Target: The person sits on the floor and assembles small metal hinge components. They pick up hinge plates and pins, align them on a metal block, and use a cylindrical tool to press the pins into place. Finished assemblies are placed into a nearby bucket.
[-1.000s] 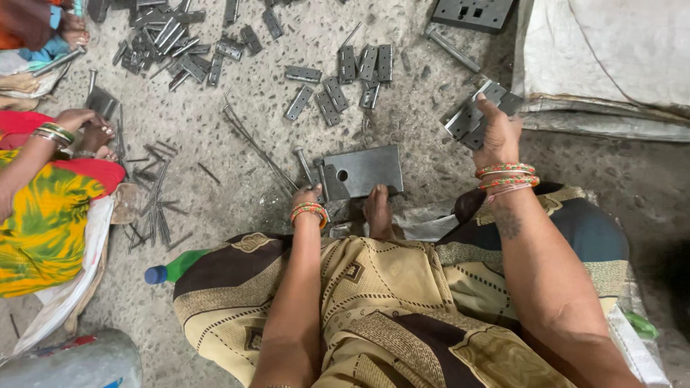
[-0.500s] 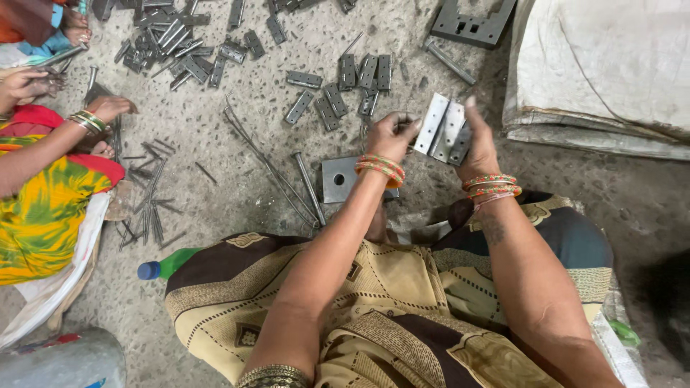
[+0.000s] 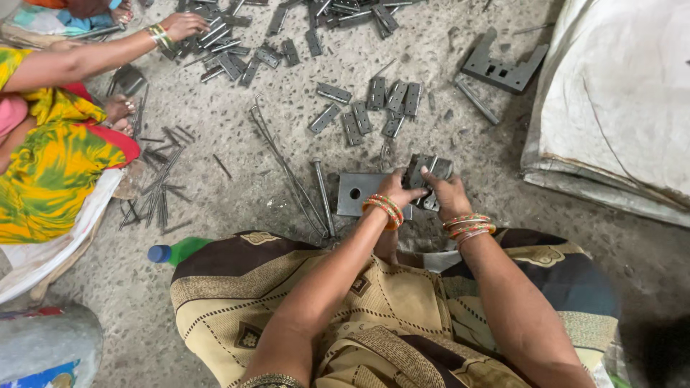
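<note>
Far left, a co-worker's hand lay on a heap of hinges. Green bottle w/ blue cap sat by the knee. Long rods lay on the floor next to a square plate. Left hand & right hand were both closed on a hinge stack, held just above the plate's right edge. Grey bracket upper right, white sack beyond.
</note>
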`<state>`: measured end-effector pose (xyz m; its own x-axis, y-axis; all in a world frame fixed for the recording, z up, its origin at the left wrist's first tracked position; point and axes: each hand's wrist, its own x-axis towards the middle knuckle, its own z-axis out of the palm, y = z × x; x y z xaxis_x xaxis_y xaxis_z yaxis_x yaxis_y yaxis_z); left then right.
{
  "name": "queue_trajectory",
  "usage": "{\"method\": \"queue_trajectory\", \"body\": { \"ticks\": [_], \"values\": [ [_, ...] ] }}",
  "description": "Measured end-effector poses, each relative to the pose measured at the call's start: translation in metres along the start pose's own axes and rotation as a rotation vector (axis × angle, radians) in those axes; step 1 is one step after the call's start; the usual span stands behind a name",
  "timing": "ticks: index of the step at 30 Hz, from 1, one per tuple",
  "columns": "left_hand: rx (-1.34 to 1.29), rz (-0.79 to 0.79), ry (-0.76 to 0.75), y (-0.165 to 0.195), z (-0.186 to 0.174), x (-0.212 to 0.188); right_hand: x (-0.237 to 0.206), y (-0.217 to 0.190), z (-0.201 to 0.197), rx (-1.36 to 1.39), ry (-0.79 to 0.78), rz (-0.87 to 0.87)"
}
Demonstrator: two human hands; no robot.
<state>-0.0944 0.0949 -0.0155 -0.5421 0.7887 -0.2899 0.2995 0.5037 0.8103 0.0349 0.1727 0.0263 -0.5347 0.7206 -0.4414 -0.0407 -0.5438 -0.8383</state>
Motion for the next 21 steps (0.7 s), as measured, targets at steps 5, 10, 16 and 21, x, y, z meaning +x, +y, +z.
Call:
{"method": "queue_trajectory", "body": {
  "ticks": [5, 10, 16, 21],
  "values": [
    [-0.001, 0.095, 0.164, -0.03, -0.018, -0.011, 0.005, 0.018, 0.028, -0.033, -0.161, 0.011],
    [-0.089, 0.381, 0.363, -0.047, -0.023, -0.019, 0.015, 0.033, 0.04, -0.051, -0.265, -0.185],
    [0.021, 0.373, 0.361, -0.076, -0.013, -0.018, 0.013, 0.051, 0.041, -0.454, -0.347, -0.45],
    [-0.01, 0.358, 0.347, -0.099, -0.005, -0.018, 0.014, 0.065, 0.029, -0.414, -0.389, -0.384]
  ]
}}
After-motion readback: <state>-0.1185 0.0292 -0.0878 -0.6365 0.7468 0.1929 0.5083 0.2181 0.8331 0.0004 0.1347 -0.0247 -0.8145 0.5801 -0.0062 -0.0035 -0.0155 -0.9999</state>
